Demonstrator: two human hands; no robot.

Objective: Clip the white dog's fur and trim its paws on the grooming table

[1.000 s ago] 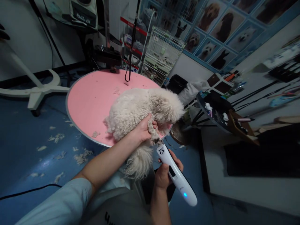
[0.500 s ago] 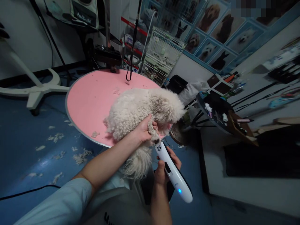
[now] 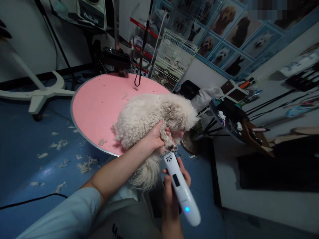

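Observation:
A fluffy, curly-coated white dog (image 3: pixel 142 114) is on the round pink grooming table (image 3: pixel 92 106), its head toward the right. My left hand (image 3: pixel 158 134) is closed around one of its legs, and the dark-tipped paw (image 3: pixel 170 147) sticks out below my fingers. My right hand (image 3: pixel 173 182) grips a white hair clipper (image 3: pixel 183 191) with a glowing blue light. The clipper's head is up close beside the paw; whether it touches I cannot tell. Fluffy fur (image 3: pixel 147 172) hangs down below my left forearm.
A black grooming loop (image 3: pixel 138 79) dangles over the table's far side. Tufts of cut fur (image 3: pixel 87 165) lie on the blue floor. To the right stands a small dark round table (image 3: pixel 229 122) with tools. A wire cage (image 3: pixel 174 56) stands behind; a white wheeled stand (image 3: pixel 41 94) is left.
The clipper has tilted more upright, its head shifting slightly left and down from the paw. My left hand still holds the leg, with the paw a little further right.

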